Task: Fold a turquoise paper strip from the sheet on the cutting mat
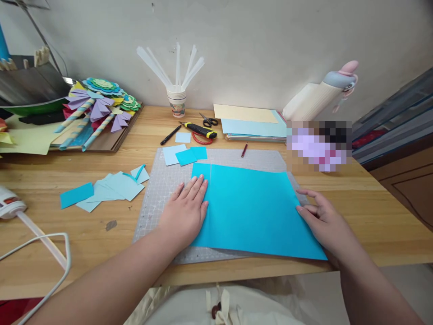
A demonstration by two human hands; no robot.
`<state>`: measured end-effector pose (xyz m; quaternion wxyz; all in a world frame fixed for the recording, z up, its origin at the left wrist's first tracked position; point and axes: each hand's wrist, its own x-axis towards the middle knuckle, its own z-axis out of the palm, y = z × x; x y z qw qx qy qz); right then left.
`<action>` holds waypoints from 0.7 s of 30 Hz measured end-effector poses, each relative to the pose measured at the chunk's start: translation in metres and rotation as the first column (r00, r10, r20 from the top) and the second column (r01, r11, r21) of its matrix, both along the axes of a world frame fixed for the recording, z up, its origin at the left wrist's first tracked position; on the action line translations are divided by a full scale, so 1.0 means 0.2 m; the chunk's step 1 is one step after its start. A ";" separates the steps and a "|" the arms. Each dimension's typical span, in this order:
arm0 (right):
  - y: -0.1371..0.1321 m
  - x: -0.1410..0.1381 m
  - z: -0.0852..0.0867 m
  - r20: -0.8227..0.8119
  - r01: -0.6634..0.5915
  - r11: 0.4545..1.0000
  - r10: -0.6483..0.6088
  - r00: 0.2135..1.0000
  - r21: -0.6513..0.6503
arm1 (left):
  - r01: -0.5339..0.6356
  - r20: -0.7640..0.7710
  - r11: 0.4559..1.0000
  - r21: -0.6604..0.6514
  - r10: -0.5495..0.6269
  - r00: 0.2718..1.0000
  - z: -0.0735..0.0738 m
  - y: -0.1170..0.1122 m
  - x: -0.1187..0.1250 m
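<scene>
A large bright blue sheet of paper (252, 210) lies over a grey cutting mat (154, 203). A crease or cut line runs down near its left side, marking off a narrow strip. My left hand (185, 207) rests flat on that strip, fingers stretched toward the wall. At the opposite side, my right hand (320, 216) pinches the sheet's right edge between thumb and fingers, and that edge looks slightly raised. Beyond the sheet, small blue paper pieces (186, 157) and a pale blue piece (171, 155) lie on the mat's far left corner.
Pale blue cut pieces (111, 187) lie left of the mat. Behind it are a pen (171, 135), utility knife (199, 130), scissors (209, 120), short red pencil (244, 150) and paper stack (255, 127). A glue gun (11, 203) with its cord sits at left; a paper cup (177, 101) holds white sticks.
</scene>
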<state>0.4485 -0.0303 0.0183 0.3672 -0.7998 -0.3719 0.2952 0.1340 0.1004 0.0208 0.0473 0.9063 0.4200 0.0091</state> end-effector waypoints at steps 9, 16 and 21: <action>-0.04 0.01 0.02 0.047 -0.010 0.999 0.012 0.999 -0.034 | 0.006 -0.003 1.000 0.023 -0.006 1.000 0.00 0.00 0.00; -0.13 0.00 0.03 -0.192 0.046 0.998 -0.056 0.980 -0.052 | -0.044 -0.005 0.998 0.036 0.044 0.999 0.05 -0.09 -0.04; -0.18 -0.03 0.03 -0.063 -0.027 0.999 0.025 0.998 -0.044 | -0.065 -0.038 0.998 0.016 0.065 0.997 0.04 -0.17 -0.05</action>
